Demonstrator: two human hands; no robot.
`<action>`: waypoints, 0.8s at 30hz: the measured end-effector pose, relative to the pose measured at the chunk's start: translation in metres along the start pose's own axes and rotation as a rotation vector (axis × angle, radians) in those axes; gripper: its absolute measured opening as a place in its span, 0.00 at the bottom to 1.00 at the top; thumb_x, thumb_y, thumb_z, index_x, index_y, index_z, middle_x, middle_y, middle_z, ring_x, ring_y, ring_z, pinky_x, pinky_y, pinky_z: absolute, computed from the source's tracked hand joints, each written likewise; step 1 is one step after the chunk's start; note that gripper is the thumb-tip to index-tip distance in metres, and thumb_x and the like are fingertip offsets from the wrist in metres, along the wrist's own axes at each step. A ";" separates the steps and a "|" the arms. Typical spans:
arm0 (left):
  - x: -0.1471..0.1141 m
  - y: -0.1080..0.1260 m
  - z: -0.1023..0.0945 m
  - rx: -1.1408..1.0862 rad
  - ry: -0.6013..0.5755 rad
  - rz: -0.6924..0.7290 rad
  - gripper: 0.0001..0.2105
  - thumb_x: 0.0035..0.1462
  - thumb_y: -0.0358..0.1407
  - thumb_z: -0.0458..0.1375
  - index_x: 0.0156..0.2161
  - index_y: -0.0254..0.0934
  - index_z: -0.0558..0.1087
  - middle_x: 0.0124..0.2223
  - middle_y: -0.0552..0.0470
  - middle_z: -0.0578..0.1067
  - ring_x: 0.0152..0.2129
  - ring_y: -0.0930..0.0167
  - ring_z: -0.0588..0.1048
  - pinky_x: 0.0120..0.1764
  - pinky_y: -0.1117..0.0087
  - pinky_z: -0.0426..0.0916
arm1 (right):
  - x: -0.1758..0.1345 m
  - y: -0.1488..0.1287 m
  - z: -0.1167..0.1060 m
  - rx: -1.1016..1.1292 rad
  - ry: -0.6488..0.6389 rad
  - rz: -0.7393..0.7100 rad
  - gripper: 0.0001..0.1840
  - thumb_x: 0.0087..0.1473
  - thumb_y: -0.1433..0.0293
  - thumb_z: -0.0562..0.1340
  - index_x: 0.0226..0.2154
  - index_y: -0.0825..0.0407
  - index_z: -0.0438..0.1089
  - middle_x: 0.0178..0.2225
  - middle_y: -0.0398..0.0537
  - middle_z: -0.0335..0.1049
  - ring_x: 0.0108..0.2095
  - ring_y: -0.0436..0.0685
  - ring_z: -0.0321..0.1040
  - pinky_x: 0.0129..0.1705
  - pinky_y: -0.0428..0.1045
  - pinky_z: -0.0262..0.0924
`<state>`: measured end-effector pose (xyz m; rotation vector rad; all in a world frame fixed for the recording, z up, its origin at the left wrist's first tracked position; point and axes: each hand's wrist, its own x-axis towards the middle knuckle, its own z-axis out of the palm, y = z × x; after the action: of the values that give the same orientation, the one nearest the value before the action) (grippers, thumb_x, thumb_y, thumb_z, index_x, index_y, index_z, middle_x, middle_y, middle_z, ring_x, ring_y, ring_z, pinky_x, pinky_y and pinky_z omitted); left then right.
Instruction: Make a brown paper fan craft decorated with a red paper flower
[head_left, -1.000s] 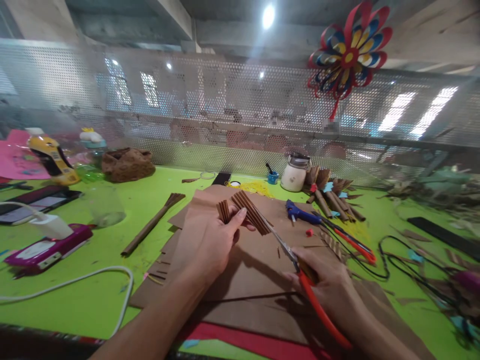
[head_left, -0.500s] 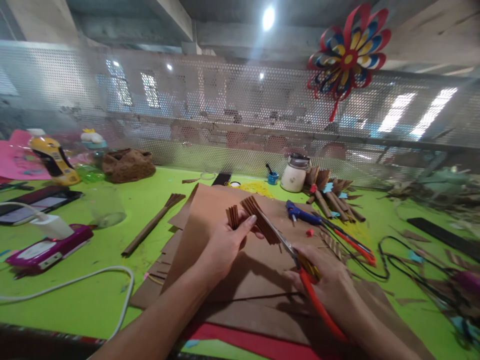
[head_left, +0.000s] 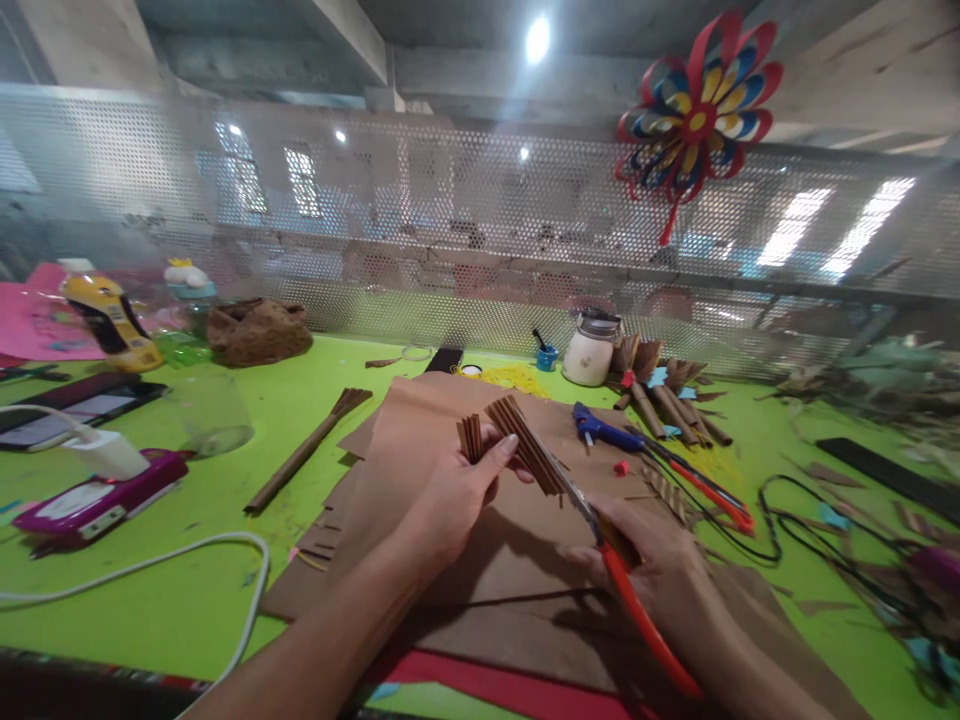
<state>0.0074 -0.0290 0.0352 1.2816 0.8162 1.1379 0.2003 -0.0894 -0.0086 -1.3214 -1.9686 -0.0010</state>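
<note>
My left hand (head_left: 469,480) pinches a pleated strip of brown paper (head_left: 525,450) between thumb and fingers. Another pleated end (head_left: 469,438) of brown paper sticks up beyond the same fingers. My right hand (head_left: 645,550) is wrapped round the orange handles of a pair of scissors (head_left: 619,590). The scissor blades lie along the right edge of the pleated paper; whether they are parted is hard to see. Beneath both hands lie large sheets of brown paper (head_left: 517,545).
A rolled brown paper stick (head_left: 307,450) lies to the left. Rightward are a blue glue gun (head_left: 607,430), orange-handled scissors (head_left: 720,495), black cables (head_left: 780,510) and finished paper bundles (head_left: 660,400). A white jar (head_left: 589,350) stands behind; a purple power strip (head_left: 105,500) lies left.
Both hands hold nearly the same pose, with the blades still along the pleated paper. The view has shifted very slightly.
</note>
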 end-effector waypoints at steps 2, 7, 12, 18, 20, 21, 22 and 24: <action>0.000 -0.001 -0.001 0.021 0.006 0.022 0.13 0.51 0.45 0.55 0.28 0.34 0.69 0.23 0.53 0.70 0.15 0.79 0.55 0.20 0.75 0.46 | 0.000 0.000 0.000 -0.007 0.001 0.004 0.15 0.48 0.62 0.61 0.38 0.50 0.68 0.23 0.42 0.66 0.22 0.51 0.63 0.23 0.43 0.59; -0.001 -0.002 -0.001 0.041 -0.052 -0.010 0.13 0.52 0.44 0.55 0.28 0.35 0.69 0.26 0.52 0.71 0.19 0.77 0.62 0.21 0.75 0.49 | 0.002 -0.002 -0.002 0.011 -0.021 0.009 0.15 0.49 0.63 0.61 0.40 0.50 0.66 0.26 0.43 0.68 0.25 0.52 0.65 0.26 0.44 0.60; -0.004 -0.002 0.001 0.069 -0.090 -0.030 0.13 0.53 0.44 0.54 0.27 0.35 0.69 0.26 0.50 0.72 0.22 0.75 0.65 0.23 0.75 0.52 | 0.003 -0.001 -0.001 0.022 -0.012 -0.008 0.16 0.49 0.62 0.60 0.41 0.51 0.66 0.27 0.45 0.68 0.26 0.52 0.65 0.27 0.44 0.60; -0.003 -0.004 0.000 0.080 -0.119 -0.003 0.13 0.54 0.44 0.53 0.27 0.35 0.69 0.28 0.51 0.72 0.25 0.74 0.67 0.26 0.74 0.55 | 0.005 -0.009 -0.004 0.043 -0.015 -0.010 0.15 0.50 0.64 0.60 0.41 0.51 0.66 0.24 0.42 0.65 0.23 0.50 0.61 0.26 0.43 0.57; -0.003 -0.005 -0.001 0.099 -0.128 0.002 0.13 0.54 0.43 0.53 0.27 0.35 0.69 0.28 0.51 0.72 0.26 0.74 0.67 0.28 0.74 0.56 | 0.005 -0.011 -0.005 0.040 -0.012 -0.012 0.16 0.50 0.64 0.60 0.42 0.51 0.67 0.23 0.42 0.64 0.23 0.50 0.60 0.25 0.43 0.56; -0.002 -0.005 -0.001 0.103 -0.131 0.006 0.13 0.54 0.43 0.53 0.28 0.34 0.69 0.28 0.52 0.71 0.26 0.74 0.67 0.29 0.74 0.57 | 0.005 -0.011 -0.005 0.040 -0.010 -0.010 0.16 0.50 0.64 0.60 0.43 0.52 0.67 0.23 0.41 0.64 0.22 0.50 0.60 0.25 0.43 0.56; -0.002 -0.005 -0.001 0.101 -0.132 0.009 0.13 0.54 0.43 0.53 0.28 0.34 0.69 0.28 0.52 0.71 0.25 0.74 0.67 0.29 0.73 0.57 | 0.005 -0.011 -0.005 0.044 -0.009 -0.006 0.16 0.50 0.64 0.60 0.43 0.52 0.67 0.23 0.41 0.64 0.22 0.50 0.60 0.24 0.43 0.55; -0.002 -0.005 -0.001 0.088 -0.128 0.021 0.12 0.55 0.42 0.53 0.28 0.34 0.68 0.27 0.52 0.71 0.25 0.74 0.67 0.29 0.73 0.57 | 0.003 -0.010 -0.004 0.052 -0.006 0.000 0.16 0.50 0.64 0.60 0.42 0.52 0.67 0.22 0.41 0.64 0.21 0.49 0.59 0.23 0.42 0.55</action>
<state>0.0069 -0.0301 0.0299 1.4243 0.7661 1.0341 0.1941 -0.0936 0.0000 -1.2894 -1.9606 0.0541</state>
